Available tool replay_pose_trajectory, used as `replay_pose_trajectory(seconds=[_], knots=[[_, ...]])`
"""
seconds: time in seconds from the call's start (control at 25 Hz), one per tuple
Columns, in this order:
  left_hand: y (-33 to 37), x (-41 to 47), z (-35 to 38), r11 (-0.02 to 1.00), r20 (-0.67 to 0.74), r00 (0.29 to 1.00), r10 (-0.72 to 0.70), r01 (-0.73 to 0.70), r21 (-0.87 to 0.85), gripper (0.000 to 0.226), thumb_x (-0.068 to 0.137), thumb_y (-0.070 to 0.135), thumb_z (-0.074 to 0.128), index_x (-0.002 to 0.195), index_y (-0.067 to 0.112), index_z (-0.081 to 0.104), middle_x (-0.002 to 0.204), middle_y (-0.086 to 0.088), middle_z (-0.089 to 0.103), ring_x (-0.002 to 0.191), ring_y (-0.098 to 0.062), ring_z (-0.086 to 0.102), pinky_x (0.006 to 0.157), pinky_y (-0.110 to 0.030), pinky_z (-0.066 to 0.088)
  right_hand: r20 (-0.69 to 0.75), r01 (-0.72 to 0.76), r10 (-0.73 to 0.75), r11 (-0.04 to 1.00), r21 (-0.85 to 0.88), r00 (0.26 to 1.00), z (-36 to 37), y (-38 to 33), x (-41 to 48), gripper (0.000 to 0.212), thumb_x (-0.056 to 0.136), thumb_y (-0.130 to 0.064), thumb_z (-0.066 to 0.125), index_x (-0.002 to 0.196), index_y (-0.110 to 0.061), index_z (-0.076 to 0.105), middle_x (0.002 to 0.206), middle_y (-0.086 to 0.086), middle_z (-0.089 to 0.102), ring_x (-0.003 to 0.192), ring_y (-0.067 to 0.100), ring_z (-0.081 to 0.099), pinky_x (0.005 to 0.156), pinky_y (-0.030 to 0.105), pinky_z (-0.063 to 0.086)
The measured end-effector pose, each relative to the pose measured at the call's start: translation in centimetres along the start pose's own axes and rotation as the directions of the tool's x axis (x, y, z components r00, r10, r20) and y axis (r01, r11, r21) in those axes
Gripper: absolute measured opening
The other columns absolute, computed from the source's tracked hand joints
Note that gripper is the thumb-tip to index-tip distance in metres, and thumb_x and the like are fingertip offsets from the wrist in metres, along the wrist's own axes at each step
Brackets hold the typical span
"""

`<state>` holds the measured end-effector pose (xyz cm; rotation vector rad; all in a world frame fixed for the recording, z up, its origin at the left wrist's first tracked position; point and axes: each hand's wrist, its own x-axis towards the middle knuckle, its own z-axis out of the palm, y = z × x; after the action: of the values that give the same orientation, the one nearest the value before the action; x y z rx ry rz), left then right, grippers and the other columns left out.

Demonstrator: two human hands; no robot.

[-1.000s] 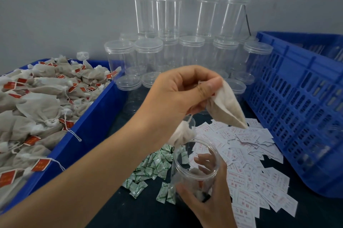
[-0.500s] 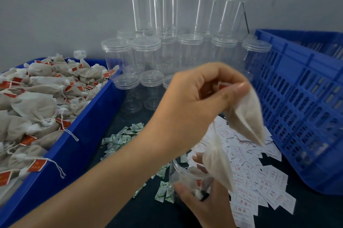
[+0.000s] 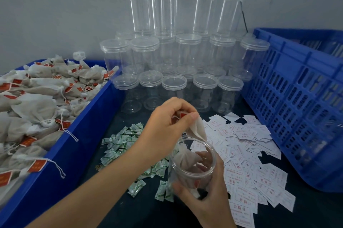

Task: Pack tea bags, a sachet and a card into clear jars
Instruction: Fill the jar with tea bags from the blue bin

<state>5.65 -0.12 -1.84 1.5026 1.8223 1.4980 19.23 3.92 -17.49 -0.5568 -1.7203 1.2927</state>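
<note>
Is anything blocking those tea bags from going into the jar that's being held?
Nothing visible does. The jar in the right hand has no lid, and its open mouth sits just under the left hand. One tea bag hangs inside; the other tea bag hangs at the rim.

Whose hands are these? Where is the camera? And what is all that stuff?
There is no machine here, just a person's two hands. The camera sits on their head and looks down, so you see what they see. The left hand pinches two tea bags: one hangs inside a clear jar, the other is above its rim. The right hand grips the jar. On the dark table lie green sachets and white cards. A blue bin on the left holds more bags, spare jars stand at the back, and a blue crate is on the right.
</note>
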Motion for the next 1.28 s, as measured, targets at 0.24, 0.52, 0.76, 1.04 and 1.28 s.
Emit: replay_pose_trajectory(seconds=[0.24,0.52,0.76,1.04,1.28], knots=[[1.4,-0.2,-0.4,0.995,0.080,0.993,0.089,-0.085,-0.042,0.014,0.090,0.009,0.062,0.081,0.019,0.068,0.083,0.006,0.067,0.079,-0.004,0.061,0.072,-0.017,0.050,0.008,0.016,-0.016,1.000,-0.003,1.000,0.0,0.4,0.1,0.096,0.071,-0.026,0.093,0.147,-0.018,0.036,0.124,-0.003,0.062,0.107,0.020,0.070,0.081,0.028,0.060],[1.0,-1.3,-2.7,0.877,0.325,0.945,0.025,-0.176,0.447,0.020,0.086,0.040,0.060,0.100,0.029,0.069,0.098,0.022,0.058,0.102,0.004,0.049,0.097,-0.018,0.034,0.008,0.004,-0.004,0.999,-0.035,1.000,-0.1,0.2,-0.1,0.101,0.066,-0.043,0.093,0.147,-0.032,0.035,0.129,-0.007,0.058,0.116,0.013,0.064,0.084,0.019,0.056],[-3.1,2.3,-13.5,0.666,-0.080,0.987,0.141,-0.035,0.745,0.014,0.088,0.011,0.060,0.097,0.013,0.070,0.095,-0.003,0.068,0.085,-0.006,0.058,0.079,-0.014,0.044,0.021,-0.013,0.015,0.996,-0.084,1.000,-0.3,0.4,-0.2,0.105,0.064,-0.057,0.089,0.148,-0.023,0.036,0.131,-0.005,0.058,0.121,0.015,0.061,0.094,0.024,0.053],[-11.9,2.6,-20.3,0.080,-0.146,0.937,-0.318,0.180,0.980,0.020,0.094,0.018,0.052,0.101,0.025,0.070,0.091,0.004,0.064,0.078,-0.010,0.057,0.076,-0.029,0.051,0.020,-0.010,0.012,0.994,-0.104,1.000,-0.3,0.3,-0.1,0.105,0.062,-0.060,0.088,0.146,-0.021,0.039,0.131,-0.006,0.058,0.120,0.014,0.062,0.093,0.028,0.055],[-12.3,2.3,-19.9,0.206,-0.318,0.947,-0.044,0.320,0.925,0.009,0.088,0.024,0.064,0.088,0.018,0.056,0.091,-0.004,0.051,0.091,-0.026,0.049,0.083,-0.047,0.044,0.006,0.000,0.001,0.995,-0.103,1.000,-0.2,0.0,-0.3,0.099,0.063,-0.062,0.086,0.142,-0.023,0.042,0.130,-0.010,0.057,0.119,0.011,0.062,0.092,0.024,0.054]])
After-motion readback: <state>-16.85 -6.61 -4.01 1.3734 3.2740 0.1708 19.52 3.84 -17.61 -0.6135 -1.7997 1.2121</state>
